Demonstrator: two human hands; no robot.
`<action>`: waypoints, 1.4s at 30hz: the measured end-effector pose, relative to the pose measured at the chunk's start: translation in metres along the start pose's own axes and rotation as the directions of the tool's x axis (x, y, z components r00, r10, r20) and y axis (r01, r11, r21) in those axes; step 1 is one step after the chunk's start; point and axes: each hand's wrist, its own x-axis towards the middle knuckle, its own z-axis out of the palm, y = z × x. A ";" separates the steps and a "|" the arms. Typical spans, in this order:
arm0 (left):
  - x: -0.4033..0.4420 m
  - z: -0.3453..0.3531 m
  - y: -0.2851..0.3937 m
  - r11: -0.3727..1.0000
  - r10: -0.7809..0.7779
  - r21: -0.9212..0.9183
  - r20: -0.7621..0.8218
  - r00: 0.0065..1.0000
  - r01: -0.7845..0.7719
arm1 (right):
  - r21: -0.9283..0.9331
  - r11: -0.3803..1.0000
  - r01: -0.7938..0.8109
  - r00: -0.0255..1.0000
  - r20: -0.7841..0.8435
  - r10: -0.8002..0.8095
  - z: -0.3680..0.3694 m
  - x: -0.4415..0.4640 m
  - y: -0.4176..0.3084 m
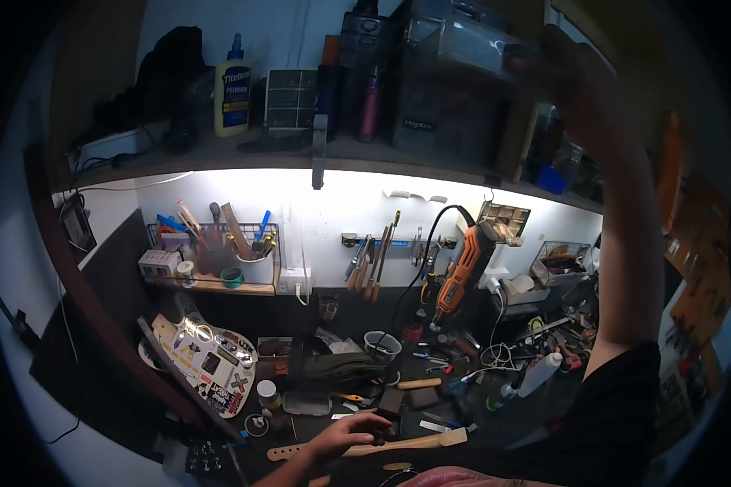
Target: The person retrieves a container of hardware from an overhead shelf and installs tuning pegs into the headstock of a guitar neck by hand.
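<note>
My right hand [548, 69] is raised high to the shelf at the upper right, dark and blurred. It is at the right end of a clear plastic box [475, 47], which is tilted in front of a dark box marked Megabox [430, 122]; the fingers seem closed on the clear box's edge, though dim light hides the grip. Low in the middle, my left hand [356, 433] hovers over the bench with loosely bent, parted fingers and holds nothing. Just beneath it lies a pale wooden guitar neck [418, 443].
A glue bottle [233, 89] stands on the shelf [276, 158]. An orange rotary tool [465, 268] hangs over the bench. A sticker-covered guitar body [211, 365] rests at the left, a white tub [382, 345] behind, and a squeeze bottle [540, 375] among loose tools at the right.
</note>
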 end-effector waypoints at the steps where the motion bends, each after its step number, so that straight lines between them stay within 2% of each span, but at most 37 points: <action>1: 0.002 0.000 0.000 1.000 -0.002 -0.021 0.006 1.000 0.002 | 0.066 0.997 -0.029 1.000 0.005 0.029 0.003 -0.001 0.001; 4: 0.004 0.005 0.003 1.000 0.003 0.022 0.035 0.999 -0.003 | 0.219 0.940 0.260 0.966 -0.048 -0.256 0.017 -0.003 0.021; 6: 0.007 0.006 0.004 0.998 0.014 0.053 0.092 0.996 -0.019 | 0.074 0.959 0.274 0.959 0.058 -0.279 0.008 -0.002 0.022; 7: 0.005 0.009 0.005 0.996 0.002 0.093 0.086 0.996 -0.010 | 0.118 0.955 0.270 0.958 0.063 -0.279 0.002 0.001 0.022; 9: 0.003 0.012 0.007 0.957 0.032 0.286 0.064 0.997 -0.049 | 0.214 0.943 0.256 0.958 0.077 -0.278 -0.005 0.006 0.022; 13: -0.001 -0.006 -0.028 0.998 -0.035 0.061 0.051 0.998 0.032 | 0.343 0.908 0.239 0.943 0.141 -0.301 -0.013 0.007 0.023; 15: -0.003 -0.012 -0.029 0.992 -0.069 0.107 0.066 0.995 0.062 | 0.375 0.900 0.221 0.943 0.153 -0.295 -0.005 0.010 0.023; 18: -0.002 -0.016 -0.032 0.993 -0.059 0.108 0.072 0.996 0.051 | 0.384 0.920 0.079 0.904 0.361 -0.228 -0.015 0.029 0.024; 21: 0.002 -0.016 -0.031 0.996 -0.032 0.089 0.070 0.997 0.025 | 0.313 0.947 0.077 0.898 0.390 -0.202 -0.020 0.036 0.022; 24: 0.006 -0.021 -0.033 1.000 -0.029 0.010 0.066 0.997 0.029 | 0.006 0.984 0.177 0.840 0.520 -0.154 -0.049 0.036 0.014; 26: 0.010 -0.033 -0.049 0.996 -0.052 -0.068 0.075 0.996 0.057 | 0.252 0.955 0.155 0.827 0.495 -0.265 -0.050 0.041 0.038; 27: 0.015 -0.044 -0.057 0.998 -0.030 -0.047 0.124 0.992 0.037 | 0.369 0.918 0.144 0.825 0.468 -0.317 -0.048 0.043 0.050; 29: 0.009 -0.006 -0.025 0.996 0.018 -0.086 0.086 0.996 -0.011 | 0.578 0.815 0.030 0.838 0.430 -0.336 -0.036 0.042 0.065; 30: 0.008 0.003 -0.005 1.000 0.006 -0.010 0.120 0.993 -0.005 | 0.673 0.739 -0.023 0.847 0.406 -0.343 -0.031 0.041 0.073; 32: 0.004 0.020 0.055 0.964 -0.050 0.265 0.230 0.972 -0.013 | 0.679 0.734 -0.004 0.884 0.346 -0.314 -0.023 0.045 0.083; 33: 0.002 0.032 0.098 0.904 -0.085 0.425 0.293 0.952 -0.051 | 0.681 0.732 0.005 0.901 0.315 -0.300 -0.024 0.047 0.083; 34: -0.005 0.048 0.138 0.823 -0.103 0.557 0.335 0.937 -0.109 | 0.534 0.845 0.033 0.888 0.373 -0.270 -0.032 0.046 0.070; 36: -0.023 0.091 0.215 0.621 -0.069 0.739 0.386 0.920 -0.263 | 0.451 0.886 0.105 0.836 0.443 -0.324 -0.028 0.050 0.067; 37: -0.037 0.120 0.245 0.508 -0.012 0.819 0.316 0.949 -0.267 | 0.412 0.899 0.147 0.803 0.481 -0.352 -0.024 0.054 0.070; 38: -0.038 0.142 0.264 0.295 0.215 0.811 0.460 0.862 -0.506 | 0.410 0.895 0.175 0.817 0.446 -0.364 -0.015 0.062 0.076; 39: -0.041 0.165 0.297 0.134 0.233 0.799 0.549 0.803 -0.586 | 0.406 0.890 0.207 0.829 0.411 -0.380 -0.008 0.072 0.079; 40: -0.055 0.193 0.317 0.126 0.249 0.877 0.425 0.870 -0.464 | 0.410 0.891 0.196 0.839 0.401 -0.369 -0.005 0.076 0.082; 42: -0.054 0.221 0.348 -0.186 0.387 0.892 0.453 0.803 -0.413 | 0.425 0.896 0.130 0.855 0.409 -0.318 -0.017 0.075 0.072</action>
